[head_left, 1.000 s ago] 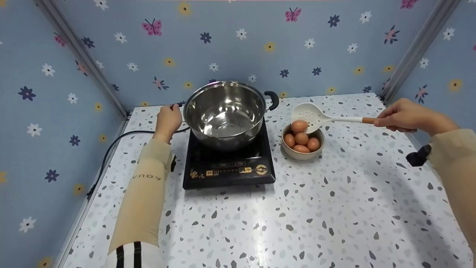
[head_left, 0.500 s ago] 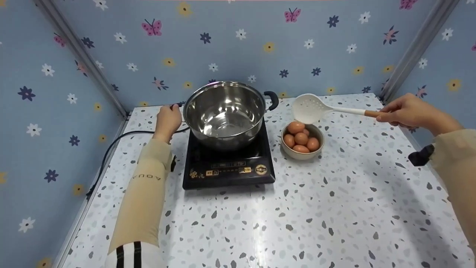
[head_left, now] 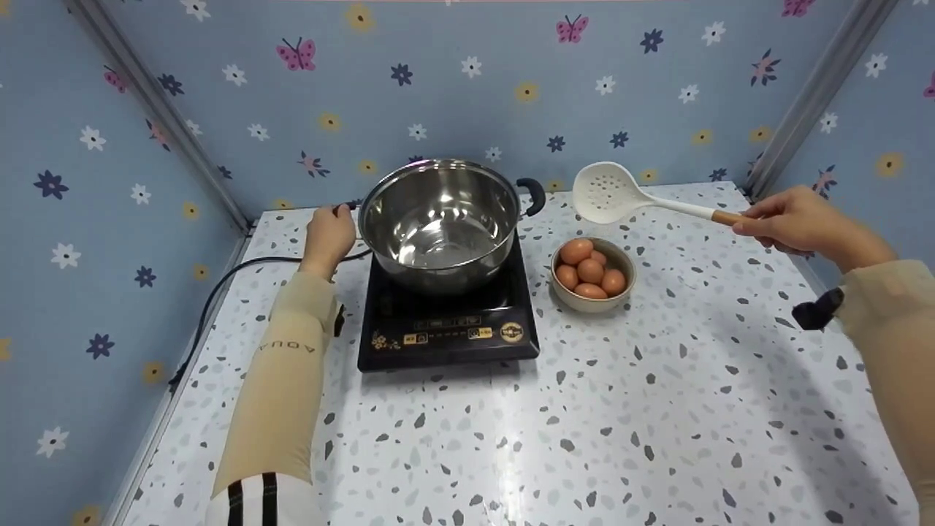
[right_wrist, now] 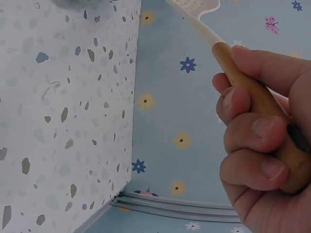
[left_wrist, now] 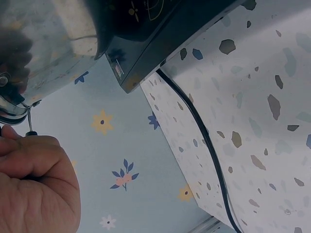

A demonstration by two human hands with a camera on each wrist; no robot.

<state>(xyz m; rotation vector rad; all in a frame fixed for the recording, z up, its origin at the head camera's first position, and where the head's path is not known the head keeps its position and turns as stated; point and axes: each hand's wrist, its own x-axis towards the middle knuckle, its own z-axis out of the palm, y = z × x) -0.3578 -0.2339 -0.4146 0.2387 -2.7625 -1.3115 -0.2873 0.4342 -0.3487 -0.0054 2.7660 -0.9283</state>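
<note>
My right hand (head_left: 803,225) holds a white skimmer (head_left: 608,193) by its wooden handle (right_wrist: 257,97), fingers curled round it in the right wrist view. The skimmer's perforated head is bare and hangs behind and above a small bowl (head_left: 593,305). Several brown eggs (head_left: 590,270) fill that bowl, one leaning high against its back left rim. With fingers curled, my left hand (head_left: 330,235) grips the left handle of a steel pot (head_left: 445,277); the hand hides most of that handle. No contents show in the pot, which stands on a black induction cooker (head_left: 449,354).
A black cable (head_left: 234,270) runs from behind the cooker to the left edge of the speckled table (head_left: 584,438). Flowered wall panels (head_left: 467,95) close in the back and both sides. The pot's right handle (head_left: 535,196) sticks out toward the bowl.
The skimmer has lifted up and back from the bowl. The egg beside its head has settled lower onto the others at the bowl's back left. My left hand and the pot have stayed still.
</note>
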